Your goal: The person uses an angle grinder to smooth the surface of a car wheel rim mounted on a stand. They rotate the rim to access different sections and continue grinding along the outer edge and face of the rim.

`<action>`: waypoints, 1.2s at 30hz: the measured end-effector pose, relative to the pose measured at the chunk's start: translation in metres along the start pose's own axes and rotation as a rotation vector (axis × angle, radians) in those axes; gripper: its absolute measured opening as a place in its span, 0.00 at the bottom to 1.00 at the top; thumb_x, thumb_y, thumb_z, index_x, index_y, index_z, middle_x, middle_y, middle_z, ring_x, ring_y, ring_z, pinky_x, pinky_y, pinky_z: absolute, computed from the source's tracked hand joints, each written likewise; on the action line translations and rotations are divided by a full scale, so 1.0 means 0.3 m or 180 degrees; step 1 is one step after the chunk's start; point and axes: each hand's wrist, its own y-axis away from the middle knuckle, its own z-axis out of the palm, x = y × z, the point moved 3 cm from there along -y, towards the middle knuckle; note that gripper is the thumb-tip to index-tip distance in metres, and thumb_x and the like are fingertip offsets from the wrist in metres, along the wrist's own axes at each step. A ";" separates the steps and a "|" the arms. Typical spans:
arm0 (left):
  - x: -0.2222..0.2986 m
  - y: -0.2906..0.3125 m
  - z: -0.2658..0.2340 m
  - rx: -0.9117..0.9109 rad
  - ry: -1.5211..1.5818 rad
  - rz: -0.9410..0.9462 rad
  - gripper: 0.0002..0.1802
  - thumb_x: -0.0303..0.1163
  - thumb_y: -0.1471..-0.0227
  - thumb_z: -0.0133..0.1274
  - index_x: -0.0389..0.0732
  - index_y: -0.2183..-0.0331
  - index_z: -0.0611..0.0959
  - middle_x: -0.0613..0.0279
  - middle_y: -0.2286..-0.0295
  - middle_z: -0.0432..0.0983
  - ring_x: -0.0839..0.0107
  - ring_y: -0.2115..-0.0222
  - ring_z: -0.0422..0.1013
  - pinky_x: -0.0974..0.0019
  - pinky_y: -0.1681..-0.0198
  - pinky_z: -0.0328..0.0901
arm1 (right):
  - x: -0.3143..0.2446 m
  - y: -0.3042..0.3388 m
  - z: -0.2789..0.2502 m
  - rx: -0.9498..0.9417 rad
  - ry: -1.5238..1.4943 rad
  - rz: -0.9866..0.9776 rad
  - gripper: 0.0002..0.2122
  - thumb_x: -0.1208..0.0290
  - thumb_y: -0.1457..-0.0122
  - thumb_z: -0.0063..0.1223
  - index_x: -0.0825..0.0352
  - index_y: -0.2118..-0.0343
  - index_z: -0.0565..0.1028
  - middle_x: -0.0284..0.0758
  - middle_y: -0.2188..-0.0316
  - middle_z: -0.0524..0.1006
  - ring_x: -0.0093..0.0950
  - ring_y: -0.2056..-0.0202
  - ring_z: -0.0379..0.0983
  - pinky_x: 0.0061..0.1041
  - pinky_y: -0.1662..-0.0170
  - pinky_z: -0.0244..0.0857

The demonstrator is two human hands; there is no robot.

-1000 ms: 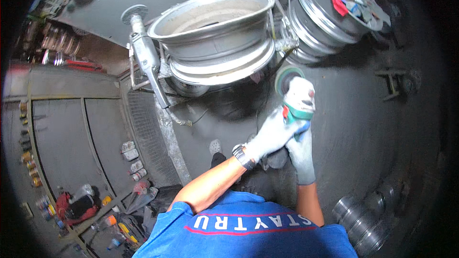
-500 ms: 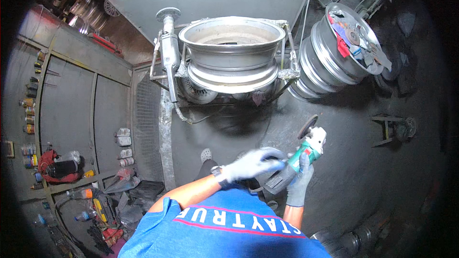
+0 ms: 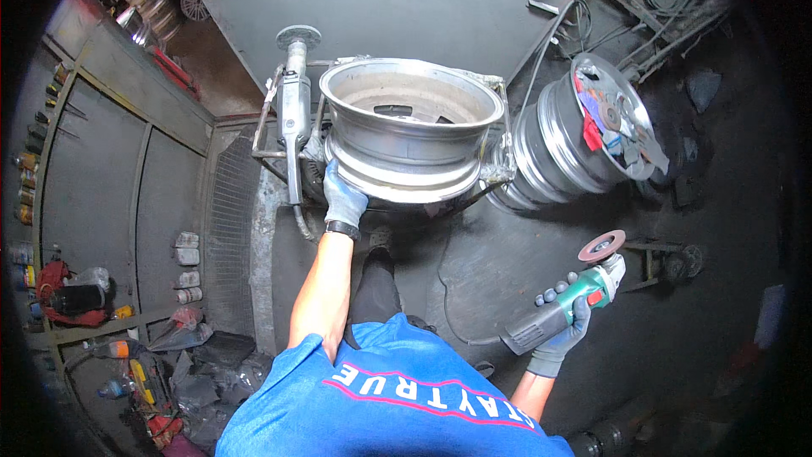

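Note:
My right hand (image 3: 562, 334), in a grey glove, is wrapped round the body of a green and black angle grinder (image 3: 567, 305). Its brown disc (image 3: 601, 245) points away from me, touching nothing. My left hand (image 3: 344, 195), gloved too, grips the lower left edge of a bare silver wheel rim (image 3: 406, 148). That rim sits tilted on a metal frame stand (image 3: 269, 152), its open side facing up. The ends of the left fingers are partly hidden at the rim's edge.
A long grey power tool with a round disc (image 3: 293, 110) hangs left of the rim. On the right, stacked wheel rims (image 3: 554, 140) hold rags and discs on top. A small metal stand (image 3: 672, 262) is at far right. Shelving (image 3: 139, 186) with bottles lines the left.
My left hand has left the grinder's side and reached forward to the wheel rim. The right hand has carried the grinder to the right. The whole view has shifted somewhat.

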 end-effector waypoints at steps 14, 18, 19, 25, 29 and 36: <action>0.004 -0.011 -0.064 0.0119 -0.0050 -0.0242 0.32 0.51 0.32 0.37 0.42 0.36 0.63 0.56 0.40 0.64 0.60 0.39 0.61 0.57 0.34 0.56 | 0.102 -0.504 0.353 -0.0234 -0.0122 0.0286 0.22 0.61 0.37 0.52 0.68 0.44 0.65 0.39 0.61 0.75 0.34 0.62 0.75 0.38 0.57 0.71; -0.018 0.055 -0.016 0.0067 -0.1023 0.0145 0.33 0.38 0.39 0.54 0.35 0.39 0.62 0.50 0.45 0.68 0.62 0.44 0.67 0.58 0.39 0.62 | 0.096 -0.623 0.446 -0.0382 -0.0093 0.0244 0.23 0.62 0.36 0.50 0.69 0.43 0.64 0.40 0.61 0.75 0.34 0.62 0.75 0.39 0.57 0.71; -0.020 0.064 -0.015 0.0119 -0.1138 0.0123 0.35 0.36 0.41 0.57 0.35 0.39 0.63 0.51 0.45 0.69 0.62 0.46 0.68 0.57 0.40 0.63 | 0.095 -0.643 0.466 -0.0412 -0.0106 0.0240 0.23 0.62 0.36 0.50 0.69 0.43 0.64 0.40 0.61 0.75 0.35 0.62 0.75 0.39 0.57 0.71; 0.035 0.111 0.255 0.0400 -0.3328 0.0443 0.48 0.43 0.55 0.68 0.37 0.38 0.65 0.46 0.43 0.67 0.51 0.42 0.65 0.52 0.38 0.60 | 0.082 -0.764 0.502 -0.0253 0.0184 0.0308 0.23 0.61 0.37 0.51 0.69 0.43 0.65 0.39 0.61 0.75 0.33 0.63 0.74 0.37 0.59 0.71; 0.003 0.104 0.008 0.0575 -0.5838 0.1924 0.52 0.49 0.55 0.67 0.37 0.36 0.61 0.45 0.42 0.65 0.52 0.40 0.61 0.53 0.36 0.55 | 0.058 -0.830 0.514 -0.0317 0.0305 0.0554 0.22 0.62 0.37 0.51 0.69 0.45 0.65 0.39 0.62 0.74 0.33 0.64 0.75 0.37 0.59 0.72; -0.092 0.111 0.118 0.0416 -0.0995 0.0678 0.24 0.34 0.43 0.51 0.31 0.48 0.72 0.45 0.50 0.73 0.57 0.49 0.71 0.55 0.44 0.68 | -0.010 -0.980 0.460 -0.0744 0.0211 0.0678 0.21 0.62 0.36 0.51 0.68 0.45 0.65 0.37 0.62 0.74 0.33 0.63 0.74 0.35 0.59 0.71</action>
